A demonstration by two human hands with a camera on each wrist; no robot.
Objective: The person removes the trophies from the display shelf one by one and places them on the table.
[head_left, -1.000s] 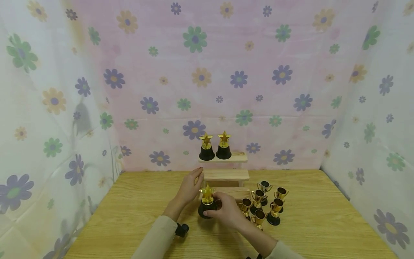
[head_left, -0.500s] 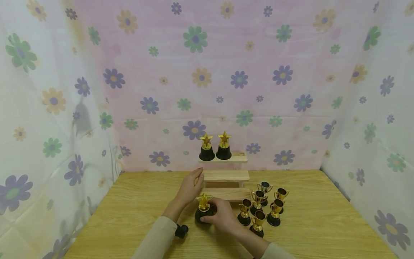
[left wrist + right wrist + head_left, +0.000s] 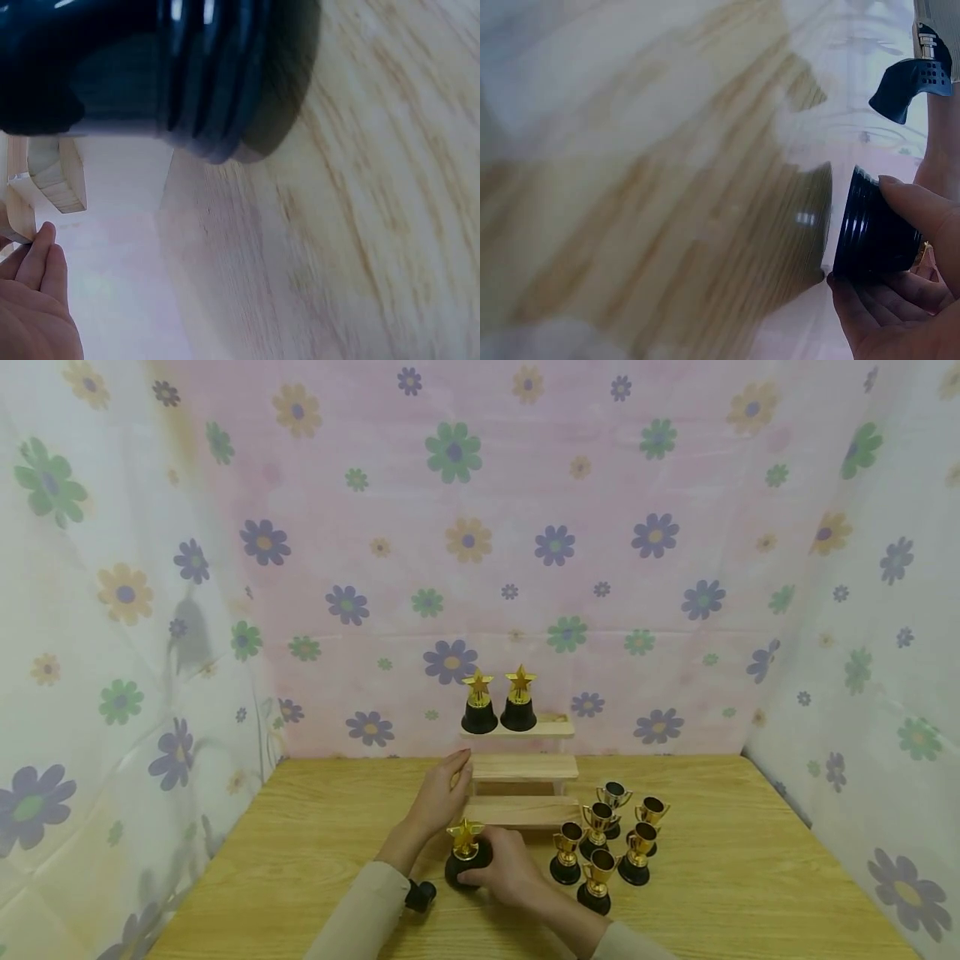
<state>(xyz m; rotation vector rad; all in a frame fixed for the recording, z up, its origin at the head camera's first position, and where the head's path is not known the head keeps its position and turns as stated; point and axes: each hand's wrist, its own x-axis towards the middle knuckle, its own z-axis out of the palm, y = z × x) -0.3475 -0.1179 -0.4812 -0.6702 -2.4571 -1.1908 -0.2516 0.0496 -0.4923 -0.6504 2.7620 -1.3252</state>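
My right hand [image 3: 510, 864] grips a star trophy [image 3: 465, 850] by its black base, left of the cup trophies and in front of the stand. In the right wrist view, thumb and fingers stand on either side of the black base [image 3: 877, 229], a thin gap from the tabletop. The same base [image 3: 172, 67] looms large in the left wrist view. My left hand [image 3: 438, 797] rests with extended fingertips against the left side of a three-tier wooden stand [image 3: 525, 811]. Two star trophies, a left one [image 3: 479, 712] and a right one [image 3: 519, 706], stand on its top tier.
Several gold cup trophies [image 3: 600, 872] with black bases stand upright on the wooden table [image 3: 720, 860], right of the stand. A black wrist-camera mount [image 3: 421, 895] sits by the left sleeve. Flowered cloth [image 3: 510, 493] hangs behind and at both sides.
My right hand has brought the star trophy toward me, slightly left and lower, away from the stand. The cup trophies nearest it show more fully. My left hand stays in place.
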